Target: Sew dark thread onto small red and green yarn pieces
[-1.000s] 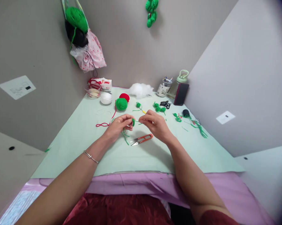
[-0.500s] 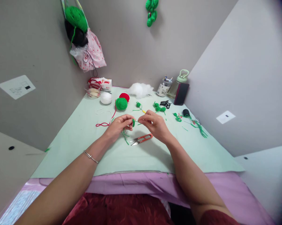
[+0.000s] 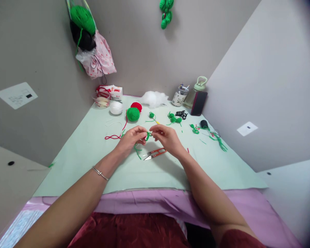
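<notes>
Between the fingertips of my left hand (image 3: 132,137) is a small green crochet piece (image 3: 148,135) with a bit of red at its edge. My right hand (image 3: 166,137) is closed in a pinch right against the piece's right side. A thin metal tool is in its fingertips, mostly hidden, so needle or crochet hook I cannot tell. Orange-handled thread snips (image 3: 155,153) lie on the table below my hands, blades to the left. Green yarn ends (image 3: 137,151) lie beside them. A small yellow item (image 3: 157,122) shows just behind my right hand.
Green (image 3: 133,114), red (image 3: 136,106) and white yarn balls (image 3: 116,108) stand beyond my left hand. White stuffing (image 3: 154,99), a pen cup (image 3: 180,96), a bottle (image 3: 193,96) and a phone (image 3: 199,103) line the back. Small green pieces (image 3: 174,118) and a black spool (image 3: 204,124) are at right.
My right hand has moved left, closer to the left fingertips, and the metal shaft seen between the hands is now largely covered. My left hand keeps its grip on the green piece.
</notes>
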The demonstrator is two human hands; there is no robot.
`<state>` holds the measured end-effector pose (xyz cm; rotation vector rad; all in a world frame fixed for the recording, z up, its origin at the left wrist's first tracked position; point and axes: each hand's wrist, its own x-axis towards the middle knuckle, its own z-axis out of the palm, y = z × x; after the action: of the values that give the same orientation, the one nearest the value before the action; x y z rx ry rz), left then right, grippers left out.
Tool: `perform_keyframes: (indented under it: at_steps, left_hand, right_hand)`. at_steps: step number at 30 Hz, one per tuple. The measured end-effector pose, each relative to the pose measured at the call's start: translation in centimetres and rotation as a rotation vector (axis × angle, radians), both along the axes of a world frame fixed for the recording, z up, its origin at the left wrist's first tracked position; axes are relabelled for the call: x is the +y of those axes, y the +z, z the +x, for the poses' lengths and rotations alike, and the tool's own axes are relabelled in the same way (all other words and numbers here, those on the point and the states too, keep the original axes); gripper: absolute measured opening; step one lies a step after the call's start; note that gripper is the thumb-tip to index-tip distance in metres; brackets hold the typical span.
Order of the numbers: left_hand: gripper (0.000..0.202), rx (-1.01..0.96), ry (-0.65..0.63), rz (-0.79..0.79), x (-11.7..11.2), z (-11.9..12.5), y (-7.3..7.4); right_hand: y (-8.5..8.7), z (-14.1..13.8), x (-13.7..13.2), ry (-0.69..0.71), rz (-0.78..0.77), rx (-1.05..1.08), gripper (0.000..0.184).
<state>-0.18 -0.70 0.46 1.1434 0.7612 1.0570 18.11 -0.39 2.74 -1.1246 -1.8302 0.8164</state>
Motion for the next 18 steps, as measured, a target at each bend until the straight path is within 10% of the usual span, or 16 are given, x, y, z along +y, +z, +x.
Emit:
perform_keyframes:
  at_steps: [18]
  left_hand:
    - [0.026, 0.016, -0.013, -0.028, -0.04, 0.27, 0.04]
  right_hand:
    - [-0.43, -0.96, -0.82, 0.014, 0.398, -0.097, 0.013]
